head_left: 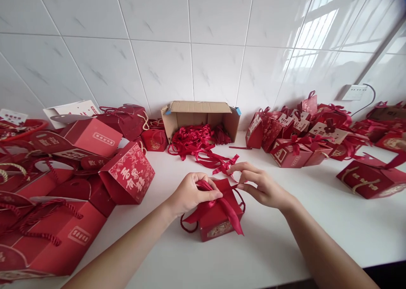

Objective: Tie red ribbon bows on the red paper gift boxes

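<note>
A small red gift box point(218, 230) stands on the white table in front of me, with dark red cord handles at its sides. Across its top lies a shiny red ribbon point(230, 213), gathered into loops, one tail hanging over the front face. My left hand point(195, 194) pinches the ribbon loops between thumb and fingers at the box's top left. At the upper right of the box, my right hand point(261, 185) has its thumb and fingertips closed on a thin part of the ribbon. Loose ribbon point(222, 164) lies just behind the box.
An open cardboard carton point(198, 107) spills red ribbons near the tiled wall. Many red gift boxes point(85, 230) crowd the left side. Boxes with tied ribbon bows point(290, 149) stand at the right, one box point(371, 179) apart. A wall socket point(352, 92) has a cable.
</note>
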The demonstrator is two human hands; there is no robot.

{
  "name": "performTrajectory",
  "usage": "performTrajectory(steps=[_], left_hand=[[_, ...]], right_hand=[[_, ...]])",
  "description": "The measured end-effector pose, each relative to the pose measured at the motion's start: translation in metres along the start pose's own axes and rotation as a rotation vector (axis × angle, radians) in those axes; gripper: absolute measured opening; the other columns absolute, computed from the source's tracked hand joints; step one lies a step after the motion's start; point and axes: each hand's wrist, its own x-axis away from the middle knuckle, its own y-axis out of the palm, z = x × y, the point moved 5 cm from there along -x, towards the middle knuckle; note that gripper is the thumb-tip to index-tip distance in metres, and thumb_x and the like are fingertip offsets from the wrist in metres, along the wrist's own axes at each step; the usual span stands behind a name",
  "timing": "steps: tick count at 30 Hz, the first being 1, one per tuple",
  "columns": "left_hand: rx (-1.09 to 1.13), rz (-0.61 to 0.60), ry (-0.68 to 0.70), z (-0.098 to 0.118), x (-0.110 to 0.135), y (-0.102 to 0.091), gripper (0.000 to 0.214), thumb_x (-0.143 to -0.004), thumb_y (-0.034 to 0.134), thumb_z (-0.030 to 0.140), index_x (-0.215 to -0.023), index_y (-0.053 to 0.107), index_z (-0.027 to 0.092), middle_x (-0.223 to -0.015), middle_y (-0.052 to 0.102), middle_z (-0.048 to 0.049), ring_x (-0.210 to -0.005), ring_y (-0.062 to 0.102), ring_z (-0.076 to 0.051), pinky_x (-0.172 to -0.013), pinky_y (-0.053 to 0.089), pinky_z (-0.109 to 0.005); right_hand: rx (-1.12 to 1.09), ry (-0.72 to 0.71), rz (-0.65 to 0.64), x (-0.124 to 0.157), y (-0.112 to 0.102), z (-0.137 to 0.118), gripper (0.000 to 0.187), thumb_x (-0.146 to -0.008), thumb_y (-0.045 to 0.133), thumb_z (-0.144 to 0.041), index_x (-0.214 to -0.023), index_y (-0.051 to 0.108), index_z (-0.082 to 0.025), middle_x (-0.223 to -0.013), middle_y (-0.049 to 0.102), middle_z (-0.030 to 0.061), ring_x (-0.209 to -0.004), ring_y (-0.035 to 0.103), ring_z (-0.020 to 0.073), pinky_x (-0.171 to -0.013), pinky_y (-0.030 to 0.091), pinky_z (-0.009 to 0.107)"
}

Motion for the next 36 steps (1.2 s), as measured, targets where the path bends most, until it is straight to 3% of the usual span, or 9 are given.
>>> performTrajectory(steps=[5, 8, 12, 16, 20, 24, 30, 33, 36], left_hand=[[0.109, -0.040, -0.018, -0.002, -0.001, -0.003, 0.033, -0.066, 0.076, 0.031, -0.057, 0.048, 0.016, -0.076, 0.069, -0.0048, -0.066, 0.062, -0.015, -0.060, 0.045, -0.027], [0.116, -0.039, 0.027, 0.003, -0.001, -0.006, 0.036, -0.075, 0.066, 0.042, -0.058, 0.048, 0.016, -0.084, 0.070, -0.0070, -0.075, 0.063, -0.017, -0.069, 0.045, -0.029], [0.097, -0.026, 0.092, 0.012, 0.001, -0.009, 0.037, -0.085, 0.050, 0.052, -0.083, 0.058, 0.016, -0.104, 0.067, -0.0097, -0.098, 0.062, -0.024, -0.088, 0.043, -0.035], [0.154, 0.035, 0.066, 0.008, 0.003, -0.017, 0.042, -0.089, 0.037, 0.056, -0.101, 0.053, 0.019, -0.117, 0.060, -0.0104, -0.106, 0.059, -0.026, -0.091, 0.042, -0.039], [0.090, 0.130, 0.066, -0.003, 0.009, -0.033, 0.042, -0.091, 0.030, 0.054, -0.099, 0.052, 0.019, -0.113, 0.060, -0.0107, -0.105, 0.059, -0.025, -0.086, 0.045, -0.038], [-0.379, 0.423, 0.275, 0.002, 0.022, -0.064, 0.024, -0.086, 0.048, 0.042, -0.088, 0.057, 0.019, -0.102, 0.062, -0.0074, -0.101, 0.058, -0.023, -0.085, 0.044, -0.036], [-0.795, 0.770, 0.597, 0.028, 0.044, -0.095, 0.005, -0.080, 0.056, 0.024, -0.079, 0.057, 0.020, -0.093, 0.063, -0.0057, -0.092, 0.059, -0.021, -0.082, 0.045, -0.032], [-1.010, 0.965, 0.668, 0.044, 0.058, -0.098, 0.004, -0.076, 0.061, 0.024, -0.076, 0.059, 0.020, -0.099, 0.063, -0.0074, -0.101, 0.056, -0.025, -0.094, 0.038, -0.039], [-1.222, 1.229, 0.588, 0.059, 0.075, -0.104, 0.014, -0.073, 0.065, 0.030, -0.081, 0.062, 0.019, -0.113, 0.060, -0.0103, -0.117, 0.046, -0.032, -0.100, 0.029, -0.047]], right_hand=[[0.014, 0.067, -0.058, 0.002, 0.002, 0.003, 0.014, -0.090, 0.049, -0.025, -0.078, 0.051, -0.019, -0.125, 0.049, 0.0128, -0.118, 0.045, 0.0245, -0.094, 0.042, 0.042], [-0.046, 0.132, -0.065, 0.004, -0.002, 0.010, 0.021, -0.090, 0.048, -0.039, -0.090, 0.056, -0.019, -0.130, 0.046, 0.0135, -0.120, 0.044, 0.0264, -0.097, 0.040, 0.043], [-0.226, 0.212, -0.183, 0.013, 0.001, 0.021, 0.075, -0.074, 0.062, -0.059, -0.135, 0.037, -0.022, -0.139, 0.039, 0.0144, -0.127, 0.039, 0.0295, -0.102, 0.035, 0.044], [-0.292, 0.281, -0.355, 0.020, 0.022, 0.022, 0.128, -0.051, 0.081, -0.053, -0.148, 0.002, -0.028, -0.152, 0.019, 0.0128, -0.138, 0.021, 0.0297, -0.111, 0.022, 0.042], [-0.295, 0.314, -0.360, 0.016, 0.040, 0.012, 0.128, -0.056, 0.081, -0.046, -0.147, -0.006, -0.027, -0.153, 0.015, 0.0119, -0.140, 0.019, 0.0277, -0.112, 0.021, 0.038], [-0.253, 0.358, -0.325, 0.025, 0.032, 0.009, 0.121, -0.060, 0.079, -0.038, -0.148, -0.004, -0.027, -0.151, 0.021, 0.0131, -0.137, 0.026, 0.0290, -0.109, 0.029, 0.039], [0.016, 0.744, -0.026, 0.095, -0.035, 0.049, 0.109, -0.071, 0.068, -0.039, -0.146, -0.011, -0.026, -0.137, 0.043, 0.0156, -0.121, 0.049, 0.0295, -0.096, 0.043, 0.044], [0.448, 0.993, 0.274, 0.121, -0.073, 0.057, 0.112, -0.066, 0.068, -0.048, -0.147, -0.006, -0.021, -0.144, 0.026, 0.0232, -0.129, 0.033, 0.0417, -0.096, 0.037, 0.058], [0.721, 0.947, 0.416, 0.104, -0.083, 0.040, 0.102, -0.071, 0.063, -0.052, -0.147, 0.004, -0.019, -0.148, 0.016, 0.0237, -0.135, 0.020, 0.0435, -0.100, 0.031, 0.060]])
